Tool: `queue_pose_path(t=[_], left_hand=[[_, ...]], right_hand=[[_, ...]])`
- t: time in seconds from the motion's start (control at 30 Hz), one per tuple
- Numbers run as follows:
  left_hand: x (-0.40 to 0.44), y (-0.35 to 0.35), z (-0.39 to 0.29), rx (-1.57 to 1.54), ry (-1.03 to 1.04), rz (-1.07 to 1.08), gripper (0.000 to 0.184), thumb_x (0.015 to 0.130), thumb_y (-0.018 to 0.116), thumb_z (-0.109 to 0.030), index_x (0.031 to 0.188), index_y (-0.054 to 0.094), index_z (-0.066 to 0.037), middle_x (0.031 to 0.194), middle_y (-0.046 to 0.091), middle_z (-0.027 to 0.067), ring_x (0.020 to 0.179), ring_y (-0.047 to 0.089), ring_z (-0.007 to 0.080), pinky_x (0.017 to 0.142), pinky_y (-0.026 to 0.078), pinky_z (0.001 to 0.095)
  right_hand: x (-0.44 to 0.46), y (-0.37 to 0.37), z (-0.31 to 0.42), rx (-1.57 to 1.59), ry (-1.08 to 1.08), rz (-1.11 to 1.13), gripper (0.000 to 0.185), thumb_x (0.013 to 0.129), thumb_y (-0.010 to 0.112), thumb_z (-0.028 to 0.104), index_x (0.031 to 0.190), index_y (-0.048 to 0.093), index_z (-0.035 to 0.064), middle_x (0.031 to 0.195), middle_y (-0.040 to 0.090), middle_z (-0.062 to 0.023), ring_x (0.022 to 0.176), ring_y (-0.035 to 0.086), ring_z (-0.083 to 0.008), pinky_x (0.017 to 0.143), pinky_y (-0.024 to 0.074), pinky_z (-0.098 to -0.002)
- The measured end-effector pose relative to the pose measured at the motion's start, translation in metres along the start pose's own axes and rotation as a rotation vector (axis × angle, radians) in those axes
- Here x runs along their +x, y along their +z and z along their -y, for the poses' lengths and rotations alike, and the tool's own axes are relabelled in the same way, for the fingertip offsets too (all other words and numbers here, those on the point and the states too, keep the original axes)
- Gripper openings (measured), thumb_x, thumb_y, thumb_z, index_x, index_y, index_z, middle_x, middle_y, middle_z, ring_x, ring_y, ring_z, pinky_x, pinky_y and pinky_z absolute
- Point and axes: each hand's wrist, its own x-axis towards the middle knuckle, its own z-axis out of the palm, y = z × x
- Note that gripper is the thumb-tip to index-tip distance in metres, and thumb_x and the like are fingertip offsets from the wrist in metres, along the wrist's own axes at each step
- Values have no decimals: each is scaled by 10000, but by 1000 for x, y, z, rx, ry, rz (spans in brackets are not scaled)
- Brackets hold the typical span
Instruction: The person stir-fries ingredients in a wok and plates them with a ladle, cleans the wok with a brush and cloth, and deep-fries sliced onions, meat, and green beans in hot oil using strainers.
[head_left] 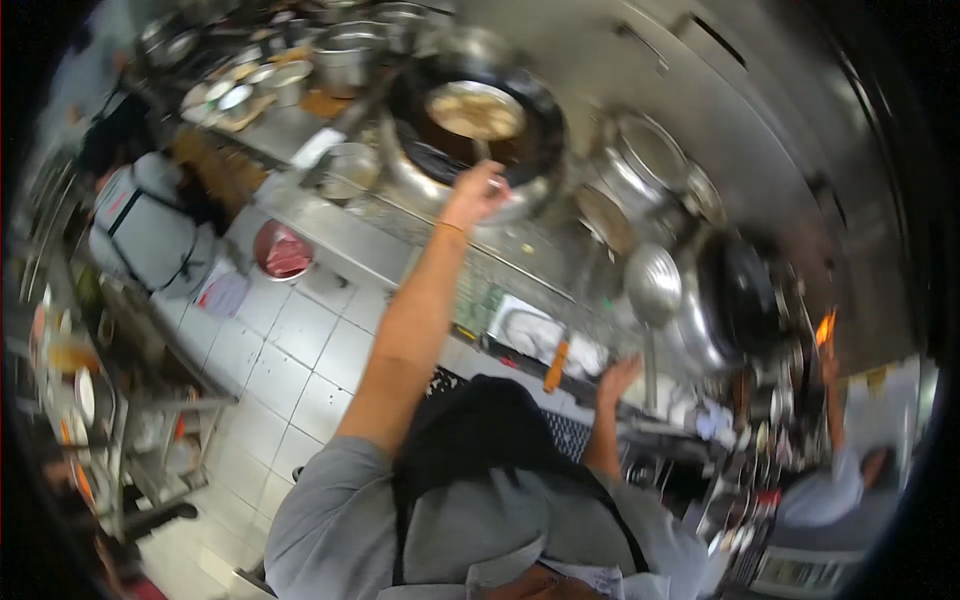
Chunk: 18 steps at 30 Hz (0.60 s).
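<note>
My left hand (480, 195) reaches out over the rim of a large dark wok (545, 125) and is closed around the handle of a round strainer (478, 108). Pale brown food or froth fills the strainer, in brown liquid; blur hides which. My right hand (618, 382) is open, its fingers stretched out, beside the counter edge. Just past it, a large perforated ladle (654, 285) lies with its handle pointing towards me. Near that hand are an orange-handled tool (556, 367) and a white tray (528, 330) with white cloth-like contents.
A second black wok (740, 295) stands on the right, near metal pots (645, 150). At left, a co-worker (150, 220) bends by a counter; a bucket of red meat (284, 250) stands on the tiled floor. Another person (825, 485) is far right, near a flame (825, 328).
</note>
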Motion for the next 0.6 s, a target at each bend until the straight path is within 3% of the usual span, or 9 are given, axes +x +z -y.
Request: queue_pose_path(t=[0.1,0.13,0.2,0.3,0.4,0.47,0.53,0.57,0.6], left_hand=[[-25,16,-9,74,-25,-57,141,821,569,-101,929,504,-38,769,511,91,605,520,189,613,553,401],[-27,18,-11,63,-24,-69,147,828,547,-84,949,482,-31,799,498,88,620,512,184,651,554,416],[-27,17,-13,71,-16,-87,155,835,525,-67,970,461,-23,829,486,86,634,503,179,689,555,431],[-23,17,-14,11,-74,-65,98,834,524,-45,898,464,-1,845,540,116,631,591,178,695,570,394],[-22,18,-17,-19,-94,-62,97,830,521,-30,900,468,9,766,549,102,674,614,187,702,572,396],[-29,25,-18,-2,-97,-82,81,828,528,-30,881,488,16,711,552,77,665,622,181,649,582,365],[-15,17,-24,-193,-294,-36,42,804,539,-13,829,507,-2,703,580,98,592,594,168,544,555,300],[-14,13,-21,-69,-212,-21,67,808,558,-38,773,501,-46,602,550,29,514,555,110,460,497,221],[-13,10,-23,-155,-333,59,130,818,559,-63,729,466,-79,556,501,-9,481,510,85,413,439,202]], right_hand=[[16,-23,84,179,-60,63,340,871,513,77,1193,502,-34,1084,517,-205,931,534,-291,789,444,-375],[18,-18,98,182,-38,51,340,871,513,77,1193,502,-34,1084,517,-205,931,534,-291,789,444,-375],[18,-4,116,150,-94,266,275,832,592,151,1034,588,-35,883,582,-200,776,570,-326,706,459,-409],[13,13,150,-152,-257,436,353,798,658,268,998,623,-20,800,626,-205,735,609,-330,697,478,-408],[17,26,162,-66,-239,531,406,754,690,325,931,618,-33,809,619,-232,779,595,-385,701,471,-440],[17,29,163,-39,-257,521,365,742,686,282,911,606,-31,791,614,-240,762,591,-402,694,465,-450],[18,40,156,-66,-100,598,314,733,655,217,914,589,-30,798,610,-251,758,581,-427,687,458,-470],[21,38,153,-55,-106,595,314,733,655,217,914,589,-30,798,610,-251,758,581,-427,687,458,-470],[25,32,149,-45,-142,550,303,728,636,196,910,577,-39,784,604,-251,725,587,-412,664,462,-459]])
